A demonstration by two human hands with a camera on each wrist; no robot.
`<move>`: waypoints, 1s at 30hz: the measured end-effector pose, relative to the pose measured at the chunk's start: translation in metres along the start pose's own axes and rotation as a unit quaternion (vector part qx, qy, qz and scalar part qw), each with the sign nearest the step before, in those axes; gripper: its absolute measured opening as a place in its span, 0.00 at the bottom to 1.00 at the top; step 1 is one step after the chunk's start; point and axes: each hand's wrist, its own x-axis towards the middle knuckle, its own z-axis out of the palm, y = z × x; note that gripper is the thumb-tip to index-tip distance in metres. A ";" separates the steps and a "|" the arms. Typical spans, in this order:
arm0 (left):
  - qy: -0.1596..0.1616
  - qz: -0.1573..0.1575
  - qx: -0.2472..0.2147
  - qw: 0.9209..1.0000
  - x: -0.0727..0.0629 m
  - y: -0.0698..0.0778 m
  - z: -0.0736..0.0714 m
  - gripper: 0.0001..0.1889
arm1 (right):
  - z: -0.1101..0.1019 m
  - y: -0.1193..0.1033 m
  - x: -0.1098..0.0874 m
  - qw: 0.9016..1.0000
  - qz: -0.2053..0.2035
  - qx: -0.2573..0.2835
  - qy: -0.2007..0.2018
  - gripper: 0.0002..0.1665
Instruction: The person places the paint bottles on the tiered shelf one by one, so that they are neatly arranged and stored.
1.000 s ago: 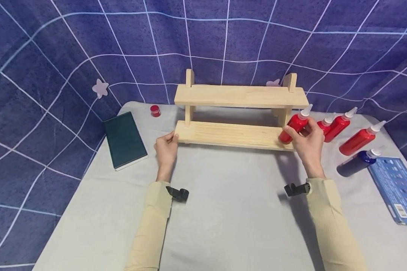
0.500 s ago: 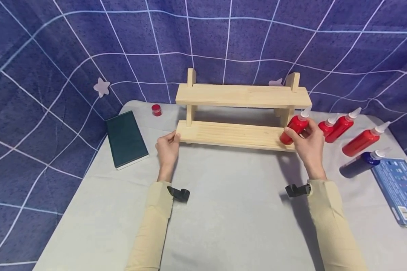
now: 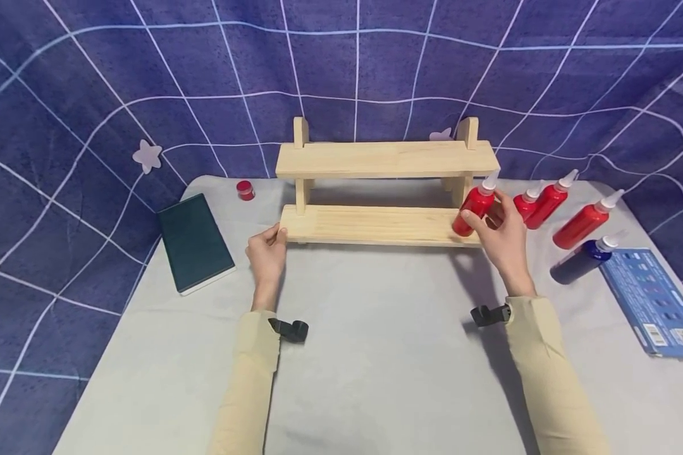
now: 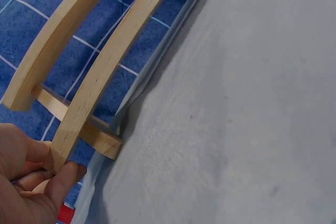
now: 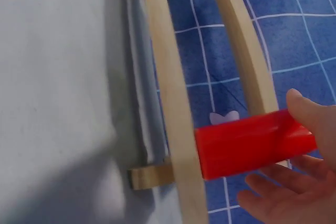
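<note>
A two-tier wooden shelf (image 3: 375, 225) stands at the back of the table. My left hand (image 3: 267, 258) pinches the left end of its lower board, thumb on one face and fingers on the other, as the left wrist view shows. At the opposite end, my right hand (image 3: 503, 237) holds a red squeeze bottle (image 3: 475, 208) with a white pointed nozzle. The bottle stands slightly tilted on the lower board, its base against the wood (image 5: 176, 114) in the right wrist view. There the thumb lies along one side of the bottle (image 5: 241, 145) and the fingers are loosely bent under the other.
More red squeeze bottles (image 3: 582, 225) and a dark blue bottle (image 3: 579, 261) stand right of the shelf, close to the right hand. Beyond them lies a blue printed box (image 3: 654, 300). On the left are a dark green book (image 3: 196, 243) and a small red jar (image 3: 245, 190).
The head view has shifted, so the scene sits further left in it. Both hands, the shelf and the held bottle keep about the same places relative to each other.
</note>
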 end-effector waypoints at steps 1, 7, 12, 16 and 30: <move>0.002 0.001 0.001 1.000 0.000 -0.001 -0.001 0.14 | -0.002 -0.001 -0.001 1.000 0.001 0.003 0.000 0.40; 0.008 0.000 0.009 1.000 0.001 -0.002 -0.003 0.15 | -0.015 -0.011 -0.008 1.000 -0.002 0.017 0.015 0.44; 0.003 0.001 0.010 1.000 0.000 -0.001 -0.002 0.15 | -0.034 -0.016 -0.015 0.999 -0.005 0.004 0.052 0.45; 0.000 0.002 0.011 1.000 -0.001 0.000 -0.001 0.15 | -0.051 -0.019 -0.020 0.997 -0.008 0.006 0.078 0.46; -0.003 -0.003 0.009 1.000 -0.001 0.001 0.001 0.15 | -0.112 -0.030 -0.028 0.972 -0.005 0.061 0.226 0.45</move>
